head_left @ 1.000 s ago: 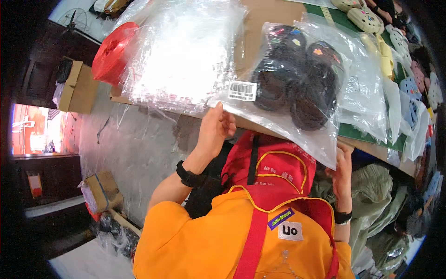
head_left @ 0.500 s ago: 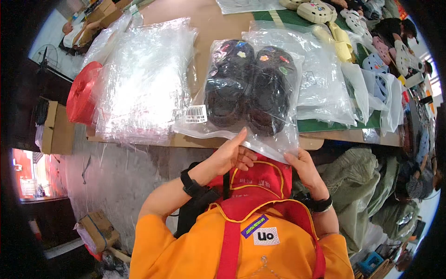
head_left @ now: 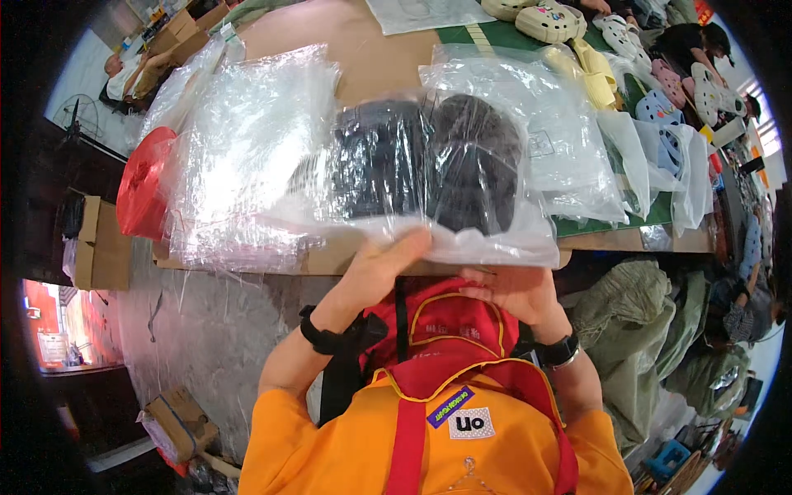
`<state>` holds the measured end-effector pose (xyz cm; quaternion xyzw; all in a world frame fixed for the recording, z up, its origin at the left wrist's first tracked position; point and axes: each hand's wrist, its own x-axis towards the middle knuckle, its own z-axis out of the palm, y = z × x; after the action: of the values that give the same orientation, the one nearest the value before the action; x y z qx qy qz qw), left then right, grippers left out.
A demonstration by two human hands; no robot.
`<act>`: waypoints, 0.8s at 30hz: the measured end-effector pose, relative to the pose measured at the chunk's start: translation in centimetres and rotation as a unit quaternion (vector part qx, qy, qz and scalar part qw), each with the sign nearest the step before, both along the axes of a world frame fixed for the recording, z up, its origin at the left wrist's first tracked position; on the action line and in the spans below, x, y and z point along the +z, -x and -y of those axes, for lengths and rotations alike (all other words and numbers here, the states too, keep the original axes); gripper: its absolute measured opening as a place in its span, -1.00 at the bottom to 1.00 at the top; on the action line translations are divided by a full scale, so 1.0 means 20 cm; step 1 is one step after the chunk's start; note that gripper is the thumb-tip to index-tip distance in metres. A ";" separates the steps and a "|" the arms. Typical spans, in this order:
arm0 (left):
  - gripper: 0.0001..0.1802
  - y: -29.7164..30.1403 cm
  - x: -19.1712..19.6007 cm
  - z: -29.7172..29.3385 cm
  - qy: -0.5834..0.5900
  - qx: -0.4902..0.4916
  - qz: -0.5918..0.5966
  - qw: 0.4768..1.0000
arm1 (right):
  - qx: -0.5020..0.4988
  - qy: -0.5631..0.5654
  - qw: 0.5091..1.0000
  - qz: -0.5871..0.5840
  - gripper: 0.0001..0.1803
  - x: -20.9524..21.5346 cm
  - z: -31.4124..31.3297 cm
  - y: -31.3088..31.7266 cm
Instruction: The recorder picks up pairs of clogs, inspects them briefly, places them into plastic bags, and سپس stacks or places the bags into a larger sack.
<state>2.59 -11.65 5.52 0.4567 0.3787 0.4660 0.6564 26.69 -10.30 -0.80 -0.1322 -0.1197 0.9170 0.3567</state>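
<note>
Black shoes [head_left: 477, 177] are lying inside the bag [head_left: 499, 249]; your left hand [head_left: 381, 268] is pinching its edge; right hand [head_left: 526, 293] grip, closure: indeterminate.

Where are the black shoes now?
In the middle of the head view, the black shoes are inside a clear bag, just beyond the left hand and right of the plastic stack.

black shoes [head_left: 473, 165] side by side in clear bag [head_left: 493, 246]

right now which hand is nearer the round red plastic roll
Left: the left hand, at the clear plastic bag, lies right of the red roll; the right hand is farther right.
</note>
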 end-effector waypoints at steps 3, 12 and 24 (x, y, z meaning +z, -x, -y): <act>-0.72 0.01 -0.09 0.09 -0.054 -0.114 -0.107 0.986 | -0.052 0.008 0.997 0.049 -0.21 0.15 -0.08 0.13; -0.41 0.14 -0.43 0.47 0.266 -0.106 0.053 0.957 | -0.040 0.084 0.982 0.165 -0.46 -0.17 0.00 0.18; -0.75 0.12 -0.42 0.41 0.278 0.100 0.124 0.947 | -0.023 -0.034 0.984 0.176 -0.40 -0.22 0.03 0.22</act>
<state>0.24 -19.76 -2.80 0.1539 0.4525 0.4584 0.7493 22.26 -10.93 -5.22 -0.2820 -0.2081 0.8664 0.3557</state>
